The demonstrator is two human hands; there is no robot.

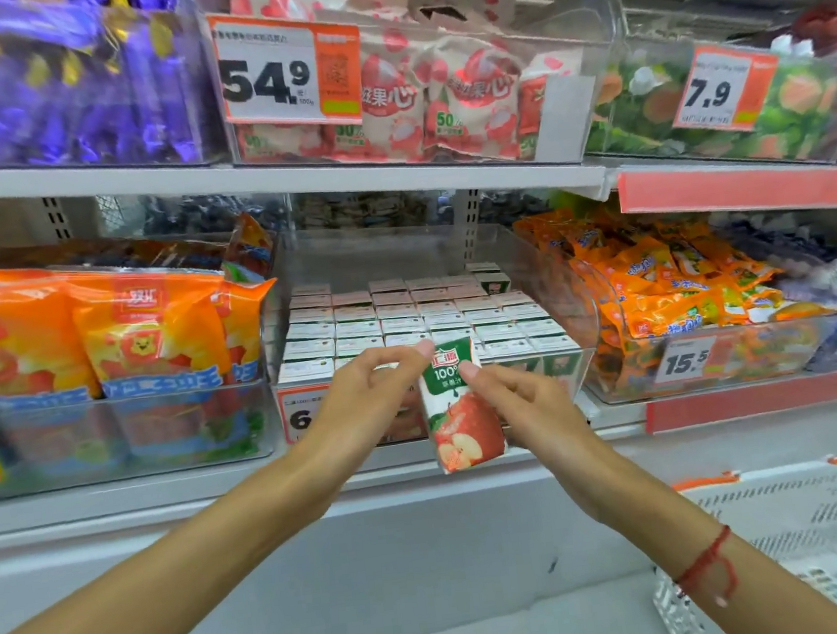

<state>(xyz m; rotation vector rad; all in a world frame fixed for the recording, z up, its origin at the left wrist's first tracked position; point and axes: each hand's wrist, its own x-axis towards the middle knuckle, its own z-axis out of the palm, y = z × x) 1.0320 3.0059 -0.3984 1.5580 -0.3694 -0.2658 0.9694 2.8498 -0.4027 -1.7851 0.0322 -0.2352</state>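
A small apple juice carton (460,415), green and white on top with red apples below, hangs tilted in front of the shelf. My left hand (368,399) pinches its top left corner. My right hand (523,398) pinches its right edge with the fingertips. Right behind the carton stands a clear bin (566,296) filled with several rows of the same cartons (407,323), seen from their tops.
Orange snack bags (114,338) fill the bin to the left, small orange packs (671,285) the bin to the right. Candy bins with price tags (287,67) sit on the upper shelf. A white shopping basket (811,533) is at lower right.
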